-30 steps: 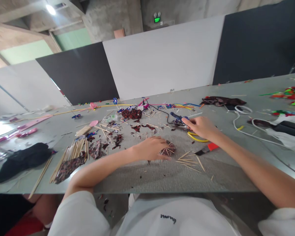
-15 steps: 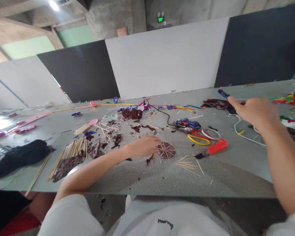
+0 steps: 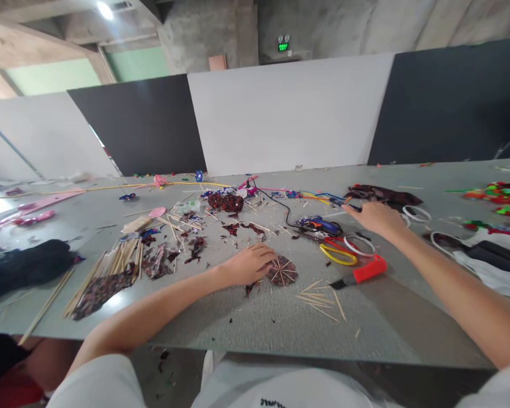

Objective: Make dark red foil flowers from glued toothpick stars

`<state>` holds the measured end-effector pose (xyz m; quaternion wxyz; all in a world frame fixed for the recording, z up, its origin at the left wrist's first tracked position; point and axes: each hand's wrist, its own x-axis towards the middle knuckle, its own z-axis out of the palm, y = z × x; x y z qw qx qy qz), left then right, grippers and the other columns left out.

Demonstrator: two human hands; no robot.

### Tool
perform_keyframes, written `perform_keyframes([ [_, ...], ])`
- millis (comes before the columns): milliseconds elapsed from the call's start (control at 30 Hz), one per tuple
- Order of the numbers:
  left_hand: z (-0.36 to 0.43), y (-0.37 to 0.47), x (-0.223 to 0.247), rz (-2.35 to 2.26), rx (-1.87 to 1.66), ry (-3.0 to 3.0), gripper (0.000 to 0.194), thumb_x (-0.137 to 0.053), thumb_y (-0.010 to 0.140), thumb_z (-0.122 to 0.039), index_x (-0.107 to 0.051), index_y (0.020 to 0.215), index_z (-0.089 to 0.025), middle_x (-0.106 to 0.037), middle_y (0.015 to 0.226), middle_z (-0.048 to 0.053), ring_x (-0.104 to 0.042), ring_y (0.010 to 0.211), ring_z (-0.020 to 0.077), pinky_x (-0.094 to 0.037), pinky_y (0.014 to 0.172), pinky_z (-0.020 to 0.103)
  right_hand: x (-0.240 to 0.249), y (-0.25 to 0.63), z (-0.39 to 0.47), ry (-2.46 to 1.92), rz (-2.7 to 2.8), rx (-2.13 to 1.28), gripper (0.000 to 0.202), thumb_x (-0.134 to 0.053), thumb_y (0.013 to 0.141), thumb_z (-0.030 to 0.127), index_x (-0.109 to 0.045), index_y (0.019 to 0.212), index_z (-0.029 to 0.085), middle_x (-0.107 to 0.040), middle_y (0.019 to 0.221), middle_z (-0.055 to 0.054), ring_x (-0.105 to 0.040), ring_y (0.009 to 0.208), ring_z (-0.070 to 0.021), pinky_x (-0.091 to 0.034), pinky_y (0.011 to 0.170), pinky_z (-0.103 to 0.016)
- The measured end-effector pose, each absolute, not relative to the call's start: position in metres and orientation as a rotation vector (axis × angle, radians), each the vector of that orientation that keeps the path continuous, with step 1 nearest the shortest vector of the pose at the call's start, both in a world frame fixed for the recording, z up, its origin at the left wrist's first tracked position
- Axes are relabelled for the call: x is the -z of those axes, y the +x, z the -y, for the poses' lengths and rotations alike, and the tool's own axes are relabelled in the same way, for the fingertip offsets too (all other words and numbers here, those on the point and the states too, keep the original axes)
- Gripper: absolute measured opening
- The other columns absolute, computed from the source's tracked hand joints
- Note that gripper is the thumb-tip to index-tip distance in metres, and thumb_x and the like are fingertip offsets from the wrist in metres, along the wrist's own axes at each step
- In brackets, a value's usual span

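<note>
Your left hand (image 3: 249, 264), loosely spread, seems to steady the stick-spoked disc (image 3: 283, 271) by its fingertips; your right hand (image 3: 378, 219) holds a dark tool (image 3: 353, 208) (tip unclear), and moving it calls for clearing the nearby glue gun (image 3: 318, 223)

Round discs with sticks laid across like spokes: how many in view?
1: the disc on the table, at the fingertips of your left hand. Others may be hidden under the scraps.
</note>
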<state>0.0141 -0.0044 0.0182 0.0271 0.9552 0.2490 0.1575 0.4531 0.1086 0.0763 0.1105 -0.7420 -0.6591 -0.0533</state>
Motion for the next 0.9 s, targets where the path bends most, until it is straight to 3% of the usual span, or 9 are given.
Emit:
perform_keyframes([
  [267,-0.009,-0.002,0.003,-1.038,-0.881,2.778,0.029,-0.047,0.103,-0.014,-0.067,0.123,-0.018,-0.071,0.123,0.012,-0.062,0.121,0.0251,-0.053,0.11,0.044,-0.039,0.46,-0.122,-2.438,1.882,0.104,0.096,-0.03,0.096,0.084,-0.078,0.109,0.002,-0.072,0.117,-0.035,-0.069,0.111,-0.0471,-0.052,0.09,-0.053],
  [533,-0.014,0.0,0.01,-1.057,-0.822,2.76,0.024,-0.051,0.102,-0.014,-0.068,0.116,-0.019,-0.071,0.123,0.01,-0.062,0.12,0.0238,-0.054,0.109,0.041,-0.017,0.471,-0.127,-2.391,1.926,0.303,0.087,-0.034,0.1,0.076,-0.072,0.121,0.001,-0.065,0.129,-0.035,-0.058,0.128,-0.0481,-0.049,0.102,-0.056],
  [900,-0.018,-0.002,0.014,-1.053,-0.78,2.763,0.024,-0.05,0.102,-0.015,-0.069,0.115,-0.019,-0.071,0.124,0.01,-0.063,0.123,0.0232,-0.052,0.11,0.039,-0.001,0.476,-0.131,-2.329,1.96,0.313,0.087,-0.031,0.102,0.072,-0.059,0.137,-0.003,-0.055,0.137,-0.035,-0.053,0.133,-0.0498,-0.045,0.108,-0.058],
])
